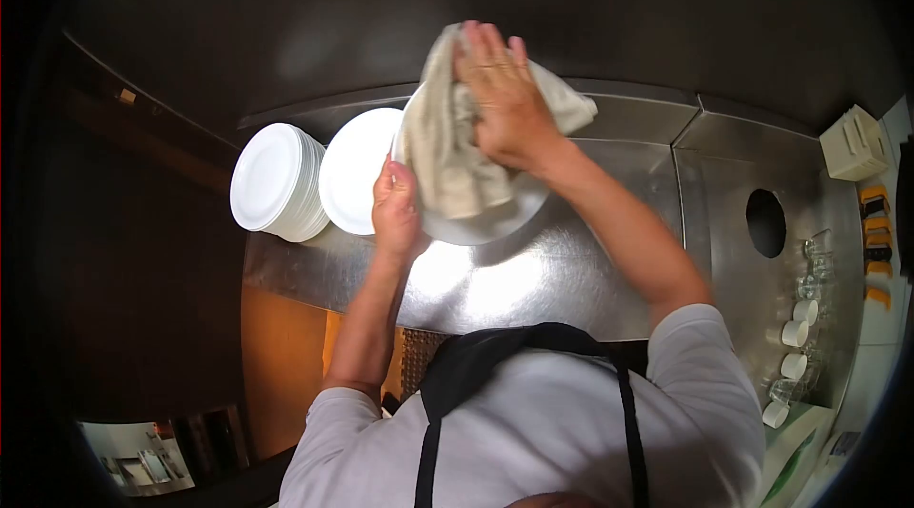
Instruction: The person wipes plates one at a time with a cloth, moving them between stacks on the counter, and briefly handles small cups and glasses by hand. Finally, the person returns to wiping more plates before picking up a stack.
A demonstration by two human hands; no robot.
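My left hand (pixel 396 208) grips the left edge of a white plate (pixel 486 227), its thumb on the rim. A beige cloth (pixel 446 151) lies over much of the plate. My right hand (pixel 509 103) presses on the cloth with its fingers stretched out towards the plate's far edge. The cloth's right end hangs past the rim. Just left of the held plate is another white plate (pixel 360 170), partly hidden by it. Further left stands a tall stack of white plates (pixel 271 179).
The steel counter (pixel 600 260) has a raised back edge. To the right are a round dark hole (pixel 765 222), white cups (pixel 795 333) and glasses (pixel 819 265). A cream container (pixel 854 143) and yellow-orange items (pixel 877 237) sit at the far right.
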